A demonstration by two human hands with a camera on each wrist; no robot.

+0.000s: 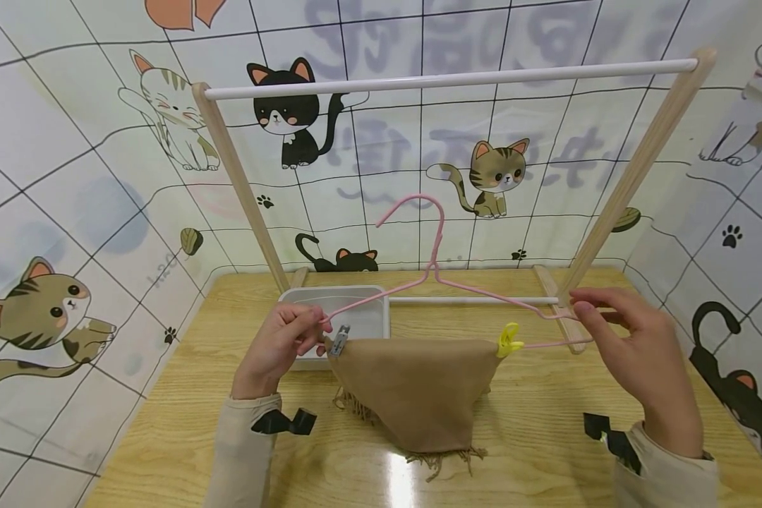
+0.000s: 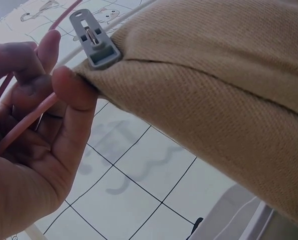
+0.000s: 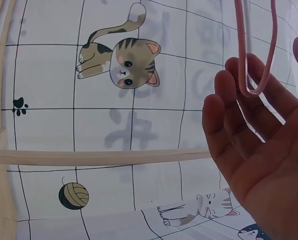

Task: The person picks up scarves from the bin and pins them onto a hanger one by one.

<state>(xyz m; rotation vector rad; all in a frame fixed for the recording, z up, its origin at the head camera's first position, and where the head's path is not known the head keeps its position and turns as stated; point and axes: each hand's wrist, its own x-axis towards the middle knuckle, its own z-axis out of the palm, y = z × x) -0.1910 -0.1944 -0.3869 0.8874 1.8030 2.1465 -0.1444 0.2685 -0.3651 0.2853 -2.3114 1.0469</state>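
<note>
A pink clothes hanger (image 1: 433, 267) is held up over the table with its hook upward. A tan fringed scarf (image 1: 419, 395) hangs folded over its lower bar. A grey clothespin (image 2: 94, 40) grips the scarf at its left end, and a yellow clothespin (image 1: 510, 340) sits at the right end. My left hand (image 1: 286, 339) pinches the hanger's left end, thumb (image 2: 76, 90) right at the scarf's corner. At the hanger's other end is my right hand (image 1: 635, 346), its fingers (image 3: 229, 90) loosely bent behind the pink loop and the thumb apart from it.
Behind the hanger stands a wooden rack with a white top rail (image 1: 419, 82) and a lower rail. A light grey bin (image 1: 368, 310) is on the wooden table (image 1: 184, 416), behind my left hand. A cat-patterned sheet (image 1: 381, 176) surrounds the table at the back and sides.
</note>
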